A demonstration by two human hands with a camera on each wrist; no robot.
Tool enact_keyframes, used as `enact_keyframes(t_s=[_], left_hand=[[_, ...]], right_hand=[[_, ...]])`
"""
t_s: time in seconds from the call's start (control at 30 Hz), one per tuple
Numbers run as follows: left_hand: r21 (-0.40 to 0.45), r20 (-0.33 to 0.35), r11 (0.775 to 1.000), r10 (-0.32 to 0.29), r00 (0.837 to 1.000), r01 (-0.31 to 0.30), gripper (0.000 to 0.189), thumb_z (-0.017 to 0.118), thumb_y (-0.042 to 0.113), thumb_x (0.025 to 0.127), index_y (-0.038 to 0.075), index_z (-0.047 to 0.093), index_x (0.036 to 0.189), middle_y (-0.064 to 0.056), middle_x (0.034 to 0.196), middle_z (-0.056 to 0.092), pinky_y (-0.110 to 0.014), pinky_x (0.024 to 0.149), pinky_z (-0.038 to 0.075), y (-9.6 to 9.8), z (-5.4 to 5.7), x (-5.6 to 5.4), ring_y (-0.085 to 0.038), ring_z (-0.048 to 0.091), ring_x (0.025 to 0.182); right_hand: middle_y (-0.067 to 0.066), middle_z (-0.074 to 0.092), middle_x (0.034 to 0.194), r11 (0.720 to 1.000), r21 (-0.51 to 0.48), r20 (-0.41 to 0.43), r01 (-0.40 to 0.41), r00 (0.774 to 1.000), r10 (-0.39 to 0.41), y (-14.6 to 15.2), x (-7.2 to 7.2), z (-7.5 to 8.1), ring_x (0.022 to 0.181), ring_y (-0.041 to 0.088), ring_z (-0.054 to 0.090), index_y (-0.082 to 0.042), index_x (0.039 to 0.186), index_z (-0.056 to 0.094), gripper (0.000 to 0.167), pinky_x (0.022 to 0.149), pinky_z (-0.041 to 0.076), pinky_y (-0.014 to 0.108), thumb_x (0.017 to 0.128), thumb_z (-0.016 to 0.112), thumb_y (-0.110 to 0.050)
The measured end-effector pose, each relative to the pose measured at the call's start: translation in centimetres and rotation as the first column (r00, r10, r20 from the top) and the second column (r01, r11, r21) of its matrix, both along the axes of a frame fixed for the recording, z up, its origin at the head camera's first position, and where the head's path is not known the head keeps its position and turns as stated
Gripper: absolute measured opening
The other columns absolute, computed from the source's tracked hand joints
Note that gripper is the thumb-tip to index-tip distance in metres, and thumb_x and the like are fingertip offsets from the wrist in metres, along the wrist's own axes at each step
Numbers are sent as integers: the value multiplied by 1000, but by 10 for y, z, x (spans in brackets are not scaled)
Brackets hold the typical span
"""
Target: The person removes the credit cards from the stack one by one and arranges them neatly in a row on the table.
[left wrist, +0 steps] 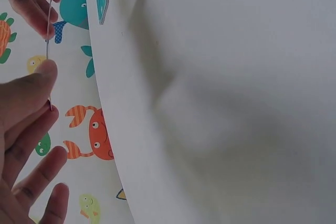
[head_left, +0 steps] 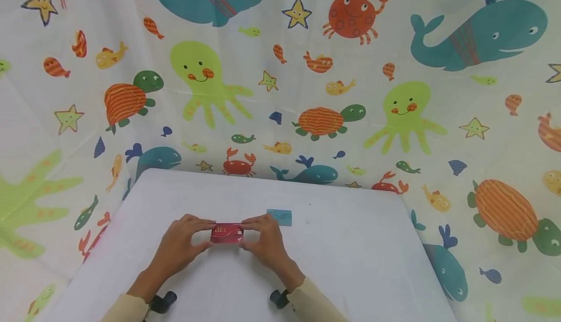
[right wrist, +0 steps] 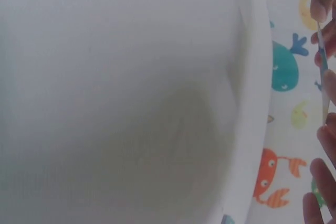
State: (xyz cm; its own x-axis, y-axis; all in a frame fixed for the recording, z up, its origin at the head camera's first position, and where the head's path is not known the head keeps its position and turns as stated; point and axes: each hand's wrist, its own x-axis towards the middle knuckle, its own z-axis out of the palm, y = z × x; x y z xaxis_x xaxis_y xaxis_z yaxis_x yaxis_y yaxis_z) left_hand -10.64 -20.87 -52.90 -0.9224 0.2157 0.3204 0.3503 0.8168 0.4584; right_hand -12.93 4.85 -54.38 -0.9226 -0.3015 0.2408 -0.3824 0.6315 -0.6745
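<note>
A red card with "VIP" lettering, upside down in the head view, is held between both hands. My left hand pinches its left end between thumb and fingers. At the right end, my right hand pinches it the same way. Both wrist views show the card edge-on, as a thin strip between the two hands. Behind the right hand lies a blue card on the white table, its lower left part hidden by the fingers.
A curtain printed with sea animals hangs behind and around the table. Small dark devices are strapped at both wrists, below beige sleeves.
</note>
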Motion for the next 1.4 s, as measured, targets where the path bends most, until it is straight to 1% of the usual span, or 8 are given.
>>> enact_keyframes(t_s=[0.33,0.47,0.63,0.93,1.1,1.4], left_hand=[[-6,38,999,33,999,-32,57,100,18,71,18,80,124,1,114,81,-56,91,58,-16,0,8,-22,68,107],[-8,69,999,53,996,-52,57,100,19,72,19,80,125,1,115,81,-56,92,59,-23,0,11,-22,68,106],[-5,108,998,66,992,-66,56,99,20,74,20,79,126,1,118,80,-59,96,58,-32,2,15,-23,68,108],[-14,119,998,67,991,-66,56,98,19,74,20,79,127,1,119,80,-62,97,57,-43,2,15,-25,69,109],[-9,145,997,79,986,-78,55,98,18,74,20,79,126,-1,120,80,-62,97,57,-50,0,17,-26,69,109],[-33,184,994,107,977,-102,55,98,16,74,19,79,125,-5,119,79,-64,96,57,-61,-6,20,-29,68,108]], right_hand=[[-17,76,125,1000,2,25,3,1000,-3,-18,7,-2,119,5,59,-27,126,80,43,98,53,29,86,90,-36],[-19,75,125,1000,4,20,2,1000,-2,-25,9,-4,117,3,59,-28,126,80,42,98,53,28,86,90,-38],[-21,75,124,1000,0,25,4,1000,-4,-34,13,-6,116,1,59,-28,126,80,42,98,53,27,86,89,-40],[-21,76,122,999,35,5,24,1000,-24,-50,11,-14,114,1,59,-28,123,81,42,97,52,27,85,90,-42],[-22,75,121,997,67,-3,24,1000,-24,-60,10,-17,112,0,59,-30,123,81,41,96,51,24,85,89,-45],[-23,76,118,993,111,-19,32,999,-30,-76,10,-23,110,-1,59,-32,121,82,42,94,51,22,83,90,-47]])
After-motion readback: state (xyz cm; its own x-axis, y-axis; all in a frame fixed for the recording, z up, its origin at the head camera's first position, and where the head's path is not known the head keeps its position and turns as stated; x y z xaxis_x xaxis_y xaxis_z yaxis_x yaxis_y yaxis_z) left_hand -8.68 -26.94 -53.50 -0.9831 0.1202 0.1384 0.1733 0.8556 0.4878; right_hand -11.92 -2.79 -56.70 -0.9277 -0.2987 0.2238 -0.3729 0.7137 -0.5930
